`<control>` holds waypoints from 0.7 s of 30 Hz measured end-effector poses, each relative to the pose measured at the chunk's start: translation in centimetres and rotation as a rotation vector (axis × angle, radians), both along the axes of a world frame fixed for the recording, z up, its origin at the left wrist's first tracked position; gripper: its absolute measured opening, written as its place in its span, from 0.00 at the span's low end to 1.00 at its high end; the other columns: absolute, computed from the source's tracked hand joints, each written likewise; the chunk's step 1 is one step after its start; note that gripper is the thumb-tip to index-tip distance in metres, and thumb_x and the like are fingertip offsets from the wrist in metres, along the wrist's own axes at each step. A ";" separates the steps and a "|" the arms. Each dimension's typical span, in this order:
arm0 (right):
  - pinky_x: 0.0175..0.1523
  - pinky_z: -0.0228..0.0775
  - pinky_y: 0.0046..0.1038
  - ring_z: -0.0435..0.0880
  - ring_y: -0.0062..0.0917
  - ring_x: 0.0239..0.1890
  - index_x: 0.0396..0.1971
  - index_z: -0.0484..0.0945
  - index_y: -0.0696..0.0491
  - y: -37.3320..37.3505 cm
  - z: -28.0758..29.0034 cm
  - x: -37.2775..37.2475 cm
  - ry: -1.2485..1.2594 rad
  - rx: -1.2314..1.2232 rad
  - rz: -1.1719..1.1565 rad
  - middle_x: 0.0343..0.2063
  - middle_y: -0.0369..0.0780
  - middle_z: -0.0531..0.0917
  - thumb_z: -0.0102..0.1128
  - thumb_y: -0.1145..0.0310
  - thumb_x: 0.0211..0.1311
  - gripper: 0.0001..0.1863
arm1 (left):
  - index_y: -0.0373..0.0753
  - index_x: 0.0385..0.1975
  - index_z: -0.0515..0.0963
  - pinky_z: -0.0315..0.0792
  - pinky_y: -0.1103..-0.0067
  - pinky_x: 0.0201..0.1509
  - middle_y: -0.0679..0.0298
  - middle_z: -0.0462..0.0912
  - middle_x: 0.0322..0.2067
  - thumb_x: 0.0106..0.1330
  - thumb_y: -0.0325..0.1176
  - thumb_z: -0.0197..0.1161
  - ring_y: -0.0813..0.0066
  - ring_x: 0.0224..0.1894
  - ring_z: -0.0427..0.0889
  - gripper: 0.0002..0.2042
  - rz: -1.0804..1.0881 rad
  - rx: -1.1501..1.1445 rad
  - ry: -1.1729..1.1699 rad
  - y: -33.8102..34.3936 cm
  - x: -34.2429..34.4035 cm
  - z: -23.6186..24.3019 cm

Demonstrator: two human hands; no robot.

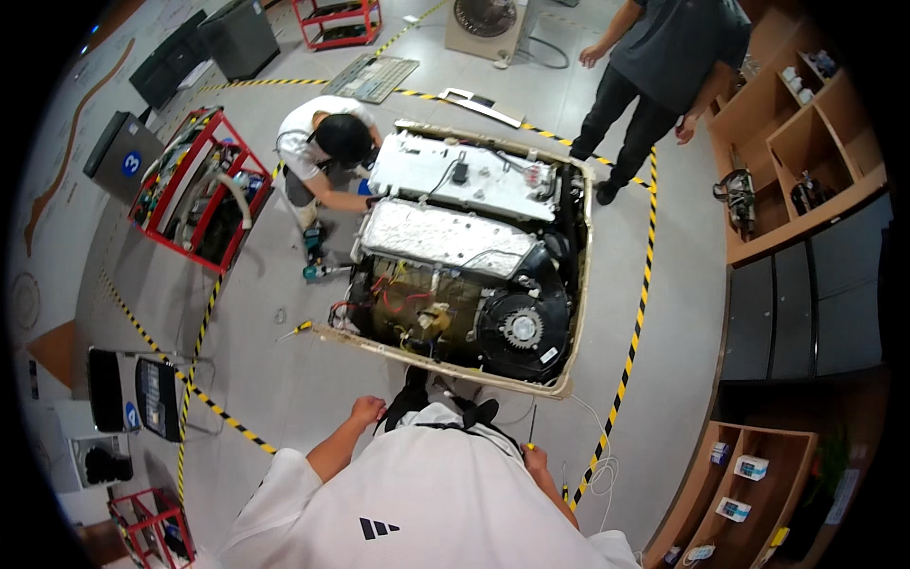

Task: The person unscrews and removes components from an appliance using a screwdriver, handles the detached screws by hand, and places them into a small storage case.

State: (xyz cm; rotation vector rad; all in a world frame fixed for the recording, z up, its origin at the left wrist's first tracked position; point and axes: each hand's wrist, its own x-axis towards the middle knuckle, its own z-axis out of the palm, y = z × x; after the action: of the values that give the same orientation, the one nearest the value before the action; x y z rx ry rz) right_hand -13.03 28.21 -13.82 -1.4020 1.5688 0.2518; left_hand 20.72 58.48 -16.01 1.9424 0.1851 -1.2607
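My right hand point(536, 460) is closed round the yellow handle of a screwdriver point(533, 423), its thin shaft pointing up toward the appliance. My left hand point(368, 410) hangs near my waist, fingers curled, with nothing visible in it. Just beyond both hands lies a large opened appliance with a beige casing point(464, 370). Inside are a black round fan housing point(521, 327), coloured wires point(403, 296), a foil-like silver cover point(441, 235) and a smoother pale metal panel point(455, 171). Neither hand touches the appliance.
A crouching person point(318, 156) reaches to the appliance's left side, near a cordless drill point(322, 272). Another person point(654, 76) stands beyond its right corner. Screwdrivers point(296, 330) lie on the floor, and a white cable point(602, 465) coils at right. A red tool cart point(199, 190) stands left.
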 end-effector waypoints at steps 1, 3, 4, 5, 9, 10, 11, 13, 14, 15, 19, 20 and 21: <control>0.30 0.67 0.27 0.74 0.23 0.20 0.28 0.79 0.59 0.2 0.3 -0.2 -0.027 0.008 -0.023 0.17 0.38 0.78 0.62 0.61 0.51 0.15 | 0.38 0.18 0.76 0.67 0.80 0.20 0.66 0.75 0.14 0.57 0.34 0.55 0.79 0.15 0.70 0.10 0.031 0.007 -0.002 0.4 -0.3 -0.3; 0.30 0.67 0.27 0.75 0.23 0.21 0.27 0.78 0.60 0.4 1.3 0.1 -0.039 0.054 -0.046 0.19 0.38 0.78 0.62 0.61 0.51 0.15 | 0.38 0.19 0.76 0.68 0.80 0.20 0.66 0.76 0.15 0.57 0.34 0.56 0.79 0.15 0.71 0.09 0.093 0.024 -0.013 0.9 -1.2 -0.5; 0.30 0.67 0.26 0.75 0.23 0.21 0.26 0.78 0.60 0.1 1.0 -0.5 -0.004 0.013 -0.004 0.19 0.38 0.78 0.62 0.62 0.51 0.14 | 0.37 0.20 0.76 0.68 0.80 0.20 0.66 0.76 0.16 0.57 0.34 0.56 0.78 0.16 0.71 0.09 0.109 0.036 -0.002 0.7 -1.7 -0.6; 0.29 0.67 0.26 0.76 0.22 0.21 0.25 0.78 0.60 0.0 0.7 -1.0 0.029 -0.029 0.037 0.19 0.38 0.79 0.61 0.62 0.52 0.14 | 0.37 0.20 0.77 0.68 0.80 0.21 0.65 0.76 0.16 0.57 0.34 0.56 0.78 0.17 0.72 0.08 0.125 0.047 0.007 0.4 -2.2 -0.6; 0.28 0.68 0.25 0.77 0.22 0.20 0.27 0.78 0.60 0.0 0.3 -1.1 0.015 0.021 0.019 0.19 0.39 0.79 0.61 0.64 0.53 0.13 | 0.37 0.22 0.78 0.68 0.79 0.21 0.65 0.77 0.18 0.56 0.34 0.58 0.78 0.19 0.74 0.08 0.115 0.066 -0.014 1.8 -2.9 -1.9; 0.27 0.68 0.25 0.77 0.22 0.20 0.29 0.77 0.60 0.0 0.8 -0.6 0.011 0.055 -0.004 0.19 0.39 0.79 0.61 0.64 0.53 0.13 | 0.37 0.23 0.78 0.68 0.79 0.21 0.65 0.77 0.18 0.56 0.34 0.58 0.78 0.19 0.74 0.07 0.112 0.078 -0.020 2.1 -3.0 -2.1; 0.27 0.68 0.25 0.76 0.22 0.20 0.30 0.77 0.60 -0.1 1.3 -0.1 0.007 0.089 -0.028 0.19 0.39 0.78 0.61 0.64 0.53 0.13 | 0.37 0.23 0.79 0.69 0.79 0.22 0.65 0.78 0.18 0.55 0.34 0.59 0.78 0.19 0.74 0.07 0.108 0.090 -0.026 2.3 -3.1 -2.3; 0.26 0.68 0.25 0.76 0.22 0.19 0.32 0.76 0.61 -0.2 3.2 1.2 0.001 0.101 -0.036 0.18 0.39 0.78 0.60 0.64 0.54 0.14 | 0.37 0.24 0.79 0.69 0.80 0.22 0.65 0.78 0.19 0.55 0.34 0.59 0.77 0.19 0.75 0.07 0.111 0.101 -0.024 2.5 -3.1 -2.4; 0.26 0.68 0.25 0.76 0.22 0.19 0.33 0.76 0.61 -0.2 3.9 1.7 -0.003 0.106 -0.040 0.17 0.39 0.77 0.60 0.64 0.54 0.14 | 0.37 0.24 0.79 0.69 0.79 0.22 0.65 0.78 0.19 0.55 0.34 0.59 0.78 0.19 0.75 0.07 0.117 0.101 -0.017 2.5 -3.1 -2.3; 0.26 0.68 0.25 0.76 0.22 0.19 0.33 0.76 0.61 -0.2 3.6 1.8 -0.022 0.113 -0.063 0.17 0.38 0.77 0.60 0.64 0.54 0.15 | 0.38 0.24 0.80 0.69 0.79 0.22 0.65 0.79 0.19 0.55 0.34 0.59 0.78 0.20 0.75 0.07 0.124 0.102 -0.009 2.5 -3.0 -2.2; 0.26 0.68 0.25 0.76 0.22 0.19 0.34 0.76 0.62 -0.5 1.3 1.9 -0.072 0.113 -0.125 0.18 0.39 0.77 0.60 0.63 0.53 0.16 | 0.37 0.24 0.79 0.69 0.80 0.21 0.65 0.78 0.19 0.55 0.34 0.58 0.77 0.19 0.75 0.08 0.110 0.095 -0.040 2.0 -2.4 -2.1; 0.27 0.68 0.25 0.76 0.22 0.20 0.34 0.76 0.62 -0.6 0.8 1.7 -0.075 0.108 -0.129 0.19 0.39 0.78 0.60 0.63 0.53 0.17 | 0.37 0.24 0.79 0.69 0.80 0.21 0.65 0.78 0.19 0.55 0.35 0.58 0.77 0.18 0.75 0.08 0.109 0.094 -0.034 1.7 -2.2 -1.9; 0.28 0.68 0.26 0.76 0.23 0.21 0.32 0.76 0.62 -0.6 0.4 1.4 -0.049 0.078 -0.091 0.20 0.39 0.78 0.60 0.61 0.53 0.17 | 0.37 0.24 0.79 0.69 0.80 0.21 0.65 0.78 0.19 0.55 0.35 0.58 0.77 0.18 0.74 0.08 0.107 0.092 -0.028 1.5 -1.9 -1.7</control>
State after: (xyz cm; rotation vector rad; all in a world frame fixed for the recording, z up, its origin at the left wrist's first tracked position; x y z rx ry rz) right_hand -11.64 27.56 -13.45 -1.2644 1.5617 0.2194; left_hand 18.83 59.96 -17.73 2.0001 0.3337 -1.1722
